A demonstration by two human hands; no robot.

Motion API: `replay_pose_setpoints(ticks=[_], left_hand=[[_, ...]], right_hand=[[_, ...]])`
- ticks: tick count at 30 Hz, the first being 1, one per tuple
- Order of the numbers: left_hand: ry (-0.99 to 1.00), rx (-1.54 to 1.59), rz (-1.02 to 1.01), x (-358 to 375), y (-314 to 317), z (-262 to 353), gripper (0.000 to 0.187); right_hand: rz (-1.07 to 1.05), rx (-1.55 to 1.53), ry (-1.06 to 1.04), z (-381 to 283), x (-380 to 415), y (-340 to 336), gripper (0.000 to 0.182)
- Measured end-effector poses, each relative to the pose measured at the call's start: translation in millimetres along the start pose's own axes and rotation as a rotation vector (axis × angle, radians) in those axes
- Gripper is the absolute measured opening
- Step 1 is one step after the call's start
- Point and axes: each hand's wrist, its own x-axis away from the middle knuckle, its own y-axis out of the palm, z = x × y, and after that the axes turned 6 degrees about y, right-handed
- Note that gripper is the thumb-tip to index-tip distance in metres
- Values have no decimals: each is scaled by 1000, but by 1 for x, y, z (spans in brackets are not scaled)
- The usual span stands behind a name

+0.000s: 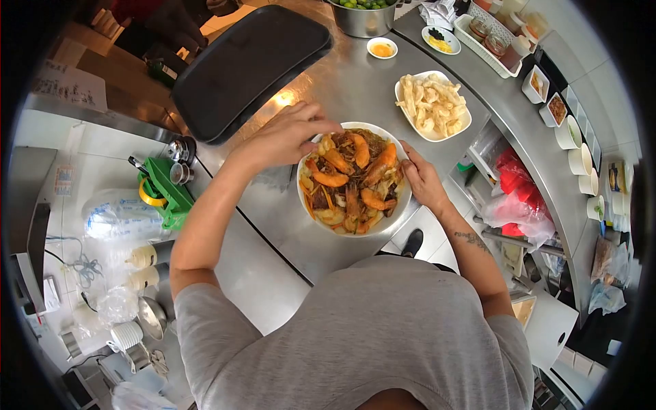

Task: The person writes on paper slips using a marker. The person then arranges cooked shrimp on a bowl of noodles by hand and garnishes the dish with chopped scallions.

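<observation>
A round white bowl (404, 203) full of noodles, vegetables and several orange shrimp sits at the near edge of the steel counter (273, 205). My left hand (290, 133) is over the bowl's upper left rim, its fingers bent toward the food; whether the fingertips hold anything is hidden. My right hand (421, 179) grips the bowl's right rim, thumb near the top and fingers around the outside. Beyond the bowl, to the right, stands a white square plate (467, 123) of pale fried strips.
A black tray (249, 68) lies at the upper left. Near the back are a small dish of orange sauce (382, 48), a metal pot (363, 20) of green fruit and a garnish plate (441, 40). Small white bowls (579, 160) line the right shelf. A person (160, 24) stands beyond the counter.
</observation>
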Motion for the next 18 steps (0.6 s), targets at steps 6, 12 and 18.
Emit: replay_pose_setpoints(ticks=[6,12,18], left_hand=[[139,-181,-124,-7,13,-9,29],[216,-195,-9,-4,29,-9,27],[127,-87,-64,-4,24,-9,17]], right_hand=[[-7,5,23,8,-1,1,43],[10,29,-2,5,0,3,43],[7,55,11,3,1,3,43]])
